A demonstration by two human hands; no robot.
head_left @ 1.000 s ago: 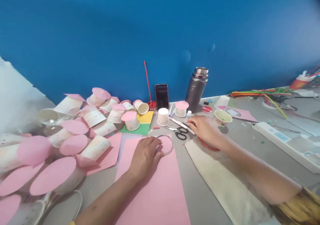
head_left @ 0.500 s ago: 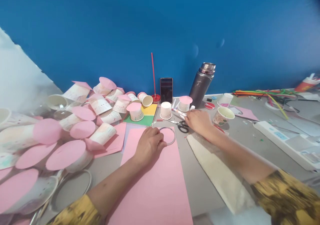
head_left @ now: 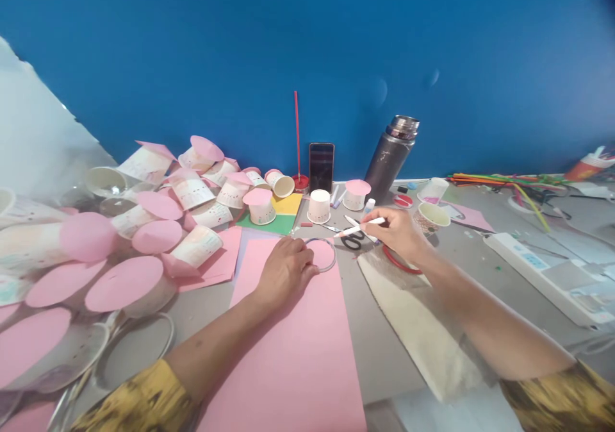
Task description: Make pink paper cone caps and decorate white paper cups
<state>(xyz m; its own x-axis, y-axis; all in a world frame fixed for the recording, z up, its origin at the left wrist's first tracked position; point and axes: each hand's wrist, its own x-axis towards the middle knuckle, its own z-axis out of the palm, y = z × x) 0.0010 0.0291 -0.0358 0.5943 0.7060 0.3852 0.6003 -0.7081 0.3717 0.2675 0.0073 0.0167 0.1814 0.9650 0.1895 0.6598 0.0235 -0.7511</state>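
Note:
My left hand point(head_left: 286, 268) rests with curled fingers on a clear ring point(head_left: 323, 254), pinning it to the far end of a pink paper sheet point(head_left: 296, 348). To the right, my right hand point(head_left: 398, 231) is closed on a white marker pen point(head_left: 361, 227), lifted above the table with its tip pointing left. Black-handled scissors point(head_left: 349, 239) lie just under the pen. A red ring point(head_left: 401, 263) lies under my right wrist.
A heap of paper cups with pink lids point(head_left: 144, 227) fills the left. At the back stand a phone point(head_left: 321, 166), a steel flask point(head_left: 393, 155), a red stick point(head_left: 298, 138) and small cups point(head_left: 319, 206). A cream cloth point(head_left: 423, 323) and a power strip point(head_left: 538, 268) lie to the right.
My right hand has picked the white marker up off the table beside the scissors and raised it. My left hand has stayed on the clear ring.

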